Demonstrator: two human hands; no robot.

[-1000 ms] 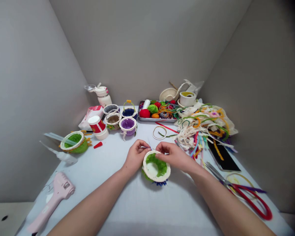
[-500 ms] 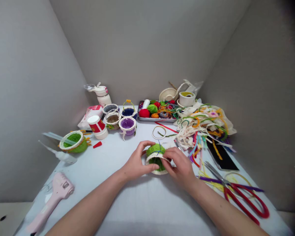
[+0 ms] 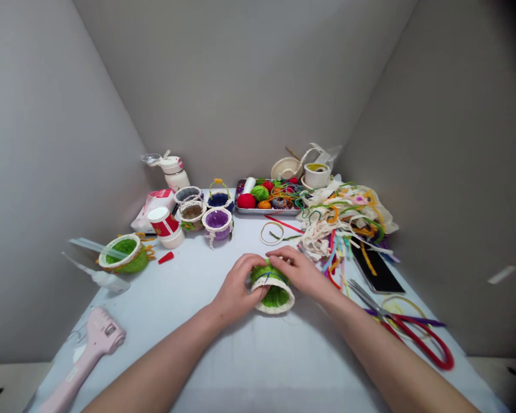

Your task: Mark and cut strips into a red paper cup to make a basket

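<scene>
A small green basket (image 3: 276, 296) with a white braided rim lies tipped on its side between my hands, its mouth facing me. A strand of blue yarn (image 3: 265, 277) runs round its outside below the rim. My left hand (image 3: 239, 287) grips the left side, thumb inside the mouth and fingers round the outside. On the upper right, my right hand (image 3: 298, 269) is bent over the basket, its fingertips closed at the top near my left fingers. Whether those fingertips also pinch the yarn is hidden.
Finished-looking little baskets (image 3: 217, 222) stand at the back left beside a glue bottle (image 3: 112, 280) and pink glue gun (image 3: 95, 338). A tray (image 3: 269, 211) of yarn balls is at the back. Yarn scraps (image 3: 327, 229), a phone (image 3: 384, 275) and red-handled scissors (image 3: 413, 332) lie right.
My right hand has moved from the rim up to the basket's far top. The basket has turned a little, showing more of its mouth. The view has shifted slightly.
</scene>
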